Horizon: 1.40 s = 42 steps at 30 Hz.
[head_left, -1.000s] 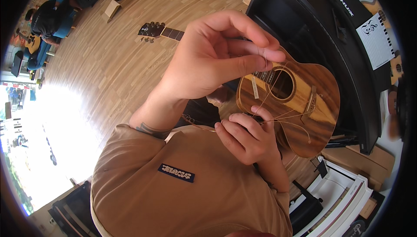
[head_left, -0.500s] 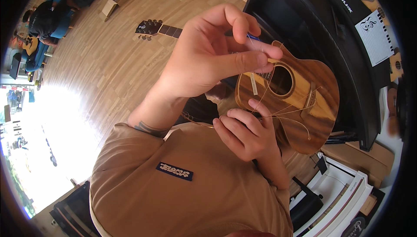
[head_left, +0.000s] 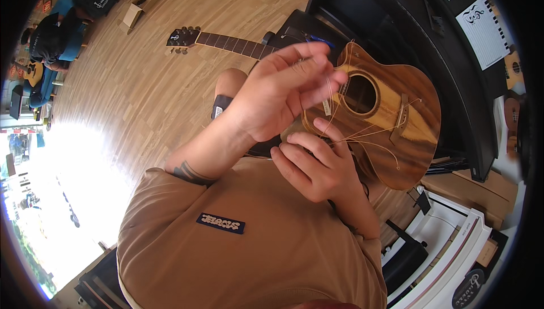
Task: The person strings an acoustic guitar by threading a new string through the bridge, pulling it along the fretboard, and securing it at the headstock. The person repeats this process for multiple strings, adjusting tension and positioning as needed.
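My left hand (head_left: 280, 88) is raised above the upper body of a brown acoustic guitar (head_left: 416, 139), its thumb and fingertips closed round a thin string. Lower down, my right hand (head_left: 314, 170) has curled fingers on the loose bronze strings (head_left: 378, 142); the index fingertip lifts near the guitar's body. Several slack strings trail across the top from around the bridge (head_left: 399, 122) and soundhole (head_left: 360, 94). The neck (head_left: 226, 44) stretches leftward to a black headstock (head_left: 180, 37). A blue tool (head_left: 320, 41) shows just beyond my left fingertips.
A black piano-like cabinet (head_left: 391, 25) with a spiral notepad (head_left: 479, 34) stands right. A white keyboard (head_left: 447, 224) and cardboard (head_left: 481, 190) are lower right. At far left, a person (head_left: 48, 45) sits on a teal seat near a guitar (head_left: 33, 73). An open box (head_left: 133, 14) lies on the floor.
My left hand has dropped and turned, uncovering more of the neck and the blue tool. My right hand has shifted slightly up and left. The view of the guitar has moved slightly upward.
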Motion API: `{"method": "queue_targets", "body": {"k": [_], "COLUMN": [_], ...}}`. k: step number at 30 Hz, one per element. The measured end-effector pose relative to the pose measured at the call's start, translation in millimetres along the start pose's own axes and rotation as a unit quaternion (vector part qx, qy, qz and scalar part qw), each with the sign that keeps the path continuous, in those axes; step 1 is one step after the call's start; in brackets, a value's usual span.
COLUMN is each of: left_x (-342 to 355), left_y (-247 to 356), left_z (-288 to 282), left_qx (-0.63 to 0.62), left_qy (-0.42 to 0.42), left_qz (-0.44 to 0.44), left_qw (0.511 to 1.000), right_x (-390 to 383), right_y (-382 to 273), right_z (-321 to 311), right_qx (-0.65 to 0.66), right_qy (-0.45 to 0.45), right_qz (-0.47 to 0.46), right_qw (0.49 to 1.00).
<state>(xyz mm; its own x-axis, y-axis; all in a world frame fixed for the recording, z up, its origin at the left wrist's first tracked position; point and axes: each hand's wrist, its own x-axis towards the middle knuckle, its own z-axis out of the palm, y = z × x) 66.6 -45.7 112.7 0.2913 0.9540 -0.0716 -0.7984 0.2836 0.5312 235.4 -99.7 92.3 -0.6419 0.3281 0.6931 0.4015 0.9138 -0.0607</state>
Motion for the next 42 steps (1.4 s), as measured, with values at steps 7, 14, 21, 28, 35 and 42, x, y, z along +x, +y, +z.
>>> {"method": "queue_targets", "body": {"k": [7, 14, 21, 28, 35, 42], "left_x": [-5.0, -7.0, -0.8, -1.1, -0.7, -13.6], "left_y": [-3.6, -0.7, -1.5, -11.4, -13.6, -7.8], "left_z": [1.0, 2.9, -13.4, -2.0, -1.7, 8.1], "left_qx": [0.106, 0.231, 0.105, 0.211, 0.243, 0.412], "left_qy": [-0.096, -0.137, -0.181, -0.213, -0.058, -0.022], "left_qz": [-0.035, -0.022, -0.141, -0.102, -0.039, 0.047], "left_qw": [0.989, 0.963, 0.968, 0.949, 0.967, 0.910], "right_x": [-6.1, -1.8, -8.8, -14.0, -6.7, -11.5], "right_y": [1.0, 5.8, 14.7, 19.0, 17.0, 25.1], "right_z": [2.3, 3.0, 5.9, 12.7, 15.5, 18.7], "right_qx": [0.011, 0.014, 0.080, 0.184, 0.267, 0.416], "right_qy": [-0.012, -0.008, -0.012, 0.045, 0.227, 0.207], "right_qz": [-0.005, -0.024, -0.027, 0.014, 0.276, 0.432], "right_qw": [1.000, 1.000, 0.996, 0.982, 0.895, 0.773]}}
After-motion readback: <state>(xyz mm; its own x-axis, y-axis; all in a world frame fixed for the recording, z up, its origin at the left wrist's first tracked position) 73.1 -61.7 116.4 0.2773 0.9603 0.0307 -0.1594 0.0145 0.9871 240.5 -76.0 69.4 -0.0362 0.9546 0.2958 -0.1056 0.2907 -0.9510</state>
